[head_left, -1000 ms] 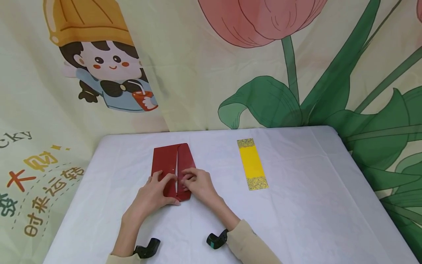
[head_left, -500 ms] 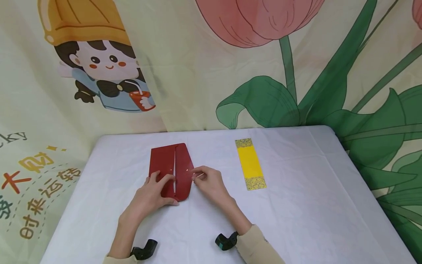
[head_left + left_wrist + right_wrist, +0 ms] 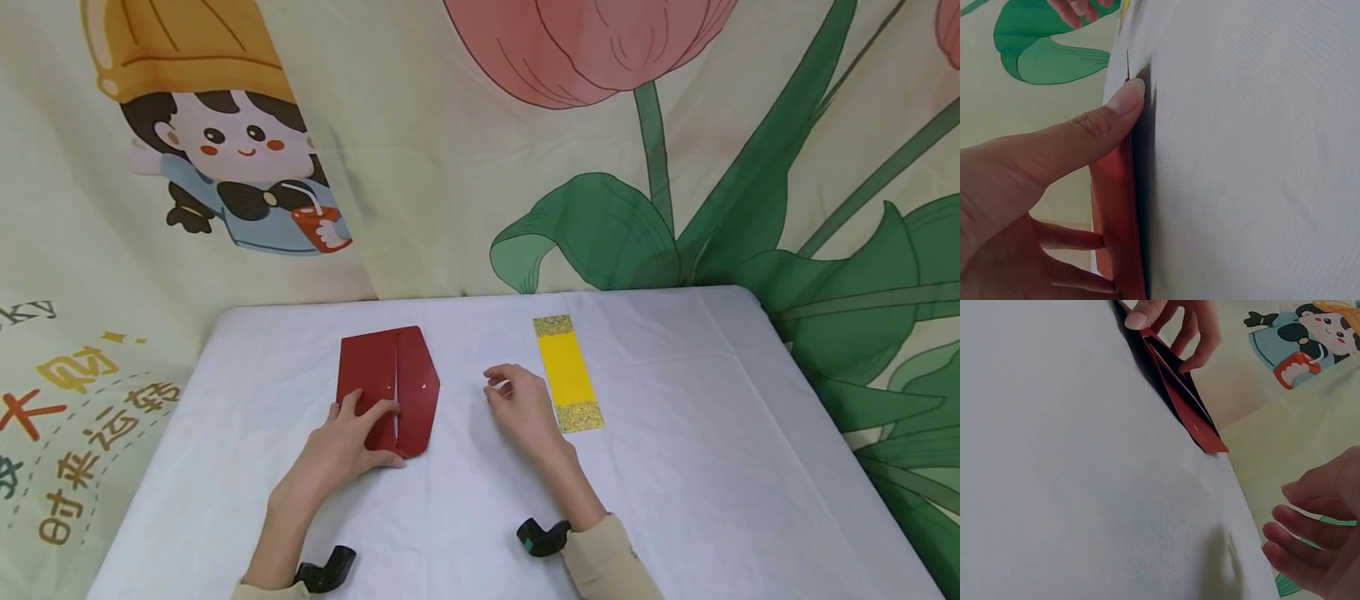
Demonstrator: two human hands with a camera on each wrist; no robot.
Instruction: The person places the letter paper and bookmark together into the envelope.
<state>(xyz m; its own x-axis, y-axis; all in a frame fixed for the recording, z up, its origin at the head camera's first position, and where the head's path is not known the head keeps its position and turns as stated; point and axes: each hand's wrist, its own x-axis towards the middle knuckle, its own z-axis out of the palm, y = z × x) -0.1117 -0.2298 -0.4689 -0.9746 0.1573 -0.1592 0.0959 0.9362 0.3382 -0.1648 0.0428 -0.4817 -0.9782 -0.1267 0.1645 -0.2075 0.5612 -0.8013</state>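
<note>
A red paper envelope (image 3: 367,358) lies on the white tabletop, its pointed flap (image 3: 418,417) folded out to the right. Along the flap's crease runs a narrow slit of an opening. My left hand (image 3: 341,454) holds the envelope at its near end: fingertips sit on top by the opening, the thumb at the near edge. In the right wrist view the envelope (image 3: 1204,434) gapes a little at its mouth. My right hand (image 3: 521,412) hovers to the right of the flap, fingers loosely curled around nothing. A yellow card strip (image 3: 570,367) with patterned ends lies just beyond it.
The white-covered table (image 3: 712,467) ends at the back against a printed cloth backdrop (image 3: 427,167). Black wrist devices (image 3: 326,571) are strapped at both wrists, beside beige sleeves (image 3: 611,558).
My right hand has drawn away from the flap toward the right and come up beside the yellow card strip. The flap now lies spread out. My left hand has kept its hold on the envelope.
</note>
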